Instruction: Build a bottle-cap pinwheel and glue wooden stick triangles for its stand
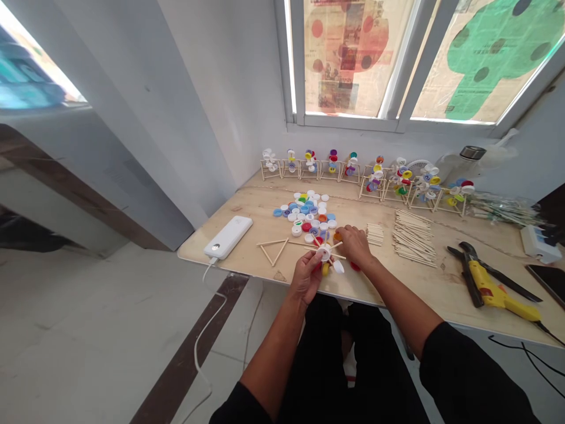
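L hand (306, 275) is at the near edge of the table (247, 212), thumb and fingers pinched on the cap wheel (325, 254). It's a small thing: stick spokes fanning from a white hub, w/ bottle caps on the tips. R hand (355, 245) is right beside it, fingers curled down over the wheel's far-right side. Looks like a grip on a spoke or cap, but the knuckles hide the contact, so can't tell exactly what's btwn the fingertips. Neither hand is slack.

Key geometry: the wheel sits btwn the two hands, close to the table's front edge, approx on the person's midline. From the L fingers it lies up and to the right; from the R fingers, down and to the left. Both hands touch it, L nearer the hub, R on the rim side. The wheel lies roughly flat; can't tell if it rests on the board or is lifted off it. One long stick runs left-right through the hub, pointing left toward the stick triangle (273, 249), which lies flat nearby.

Around it: loose cap pile (309, 213) just beyond the wheel, stick stacks (414, 238) right of the R hand, glue gun (501, 292) further right and well apart. Power bank (228, 237) at left. Row of similar wheels (353, 168) along the wall.
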The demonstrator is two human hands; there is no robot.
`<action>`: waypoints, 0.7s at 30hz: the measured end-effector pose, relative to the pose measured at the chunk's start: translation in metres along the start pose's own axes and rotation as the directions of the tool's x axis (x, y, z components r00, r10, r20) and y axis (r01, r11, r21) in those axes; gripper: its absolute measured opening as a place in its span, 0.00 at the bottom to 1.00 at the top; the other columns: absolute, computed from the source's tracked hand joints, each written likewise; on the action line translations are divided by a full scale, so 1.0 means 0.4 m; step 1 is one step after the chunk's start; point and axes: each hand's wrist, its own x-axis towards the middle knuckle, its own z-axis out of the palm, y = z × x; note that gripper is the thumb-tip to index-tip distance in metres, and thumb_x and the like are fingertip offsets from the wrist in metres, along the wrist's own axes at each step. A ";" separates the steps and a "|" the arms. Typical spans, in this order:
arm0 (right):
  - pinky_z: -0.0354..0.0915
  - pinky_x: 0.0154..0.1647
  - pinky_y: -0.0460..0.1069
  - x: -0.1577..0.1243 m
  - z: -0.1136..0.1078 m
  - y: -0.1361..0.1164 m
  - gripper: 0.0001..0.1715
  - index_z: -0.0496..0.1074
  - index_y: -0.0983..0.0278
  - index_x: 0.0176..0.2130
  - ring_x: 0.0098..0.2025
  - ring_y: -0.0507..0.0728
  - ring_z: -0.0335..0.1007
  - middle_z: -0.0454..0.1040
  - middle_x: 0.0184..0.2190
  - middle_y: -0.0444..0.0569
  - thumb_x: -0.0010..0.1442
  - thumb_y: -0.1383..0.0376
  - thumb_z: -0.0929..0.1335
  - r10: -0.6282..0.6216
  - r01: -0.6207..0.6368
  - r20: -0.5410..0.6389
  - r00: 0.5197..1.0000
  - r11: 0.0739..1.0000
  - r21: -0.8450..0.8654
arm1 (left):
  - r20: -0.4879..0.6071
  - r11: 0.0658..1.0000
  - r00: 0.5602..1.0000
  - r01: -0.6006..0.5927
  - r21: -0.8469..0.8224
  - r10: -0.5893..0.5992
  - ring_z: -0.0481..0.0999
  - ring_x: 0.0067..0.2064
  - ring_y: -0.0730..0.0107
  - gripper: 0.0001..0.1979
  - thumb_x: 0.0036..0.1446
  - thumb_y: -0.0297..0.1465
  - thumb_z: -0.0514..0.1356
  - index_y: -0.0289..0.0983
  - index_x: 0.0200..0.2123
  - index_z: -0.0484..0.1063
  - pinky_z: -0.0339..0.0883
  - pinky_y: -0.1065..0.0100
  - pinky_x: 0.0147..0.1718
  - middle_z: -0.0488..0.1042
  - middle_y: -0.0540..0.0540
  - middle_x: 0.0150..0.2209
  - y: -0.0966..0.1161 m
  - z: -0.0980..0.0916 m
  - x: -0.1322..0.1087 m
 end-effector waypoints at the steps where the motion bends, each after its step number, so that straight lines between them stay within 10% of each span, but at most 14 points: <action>1: 0.55 0.46 0.54 -0.012 -0.006 0.005 0.17 0.70 0.64 0.47 0.48 0.62 0.65 0.72 0.45 0.56 0.59 0.64 0.63 -0.002 0.002 -0.006 1.000 1.000 0.011 | 0.006 1.000 1.000 0.002 -0.001 -0.002 0.76 0.31 0.71 0.15 0.42 0.35 0.69 0.32 0.31 0.74 0.66 0.70 0.36 0.77 0.45 0.28 0.000 0.000 0.000; 12: 0.57 0.43 0.53 -0.257 -0.026 0.062 0.15 0.72 0.60 0.45 0.43 0.60 0.66 0.74 0.40 0.50 0.57 0.61 0.64 -0.101 0.130 -0.168 0.981 0.976 0.175 | -0.018 0.999 1.000 -0.025 0.021 0.026 0.75 0.30 0.72 0.13 0.43 0.35 0.69 0.32 0.30 0.75 0.66 0.70 0.36 0.77 0.45 0.27 -0.002 0.008 -0.002; 21: 0.55 0.50 0.55 -0.310 0.007 0.041 0.17 0.70 0.60 0.48 0.49 0.61 0.63 0.74 0.45 0.51 0.60 0.65 0.62 -0.187 0.220 -0.199 0.962 0.962 0.161 | -0.013 0.999 1.000 -0.025 0.034 0.025 0.75 0.31 0.72 0.13 0.42 0.33 0.69 0.32 0.30 0.75 0.66 0.70 0.37 0.78 0.44 0.29 -0.007 0.011 -0.005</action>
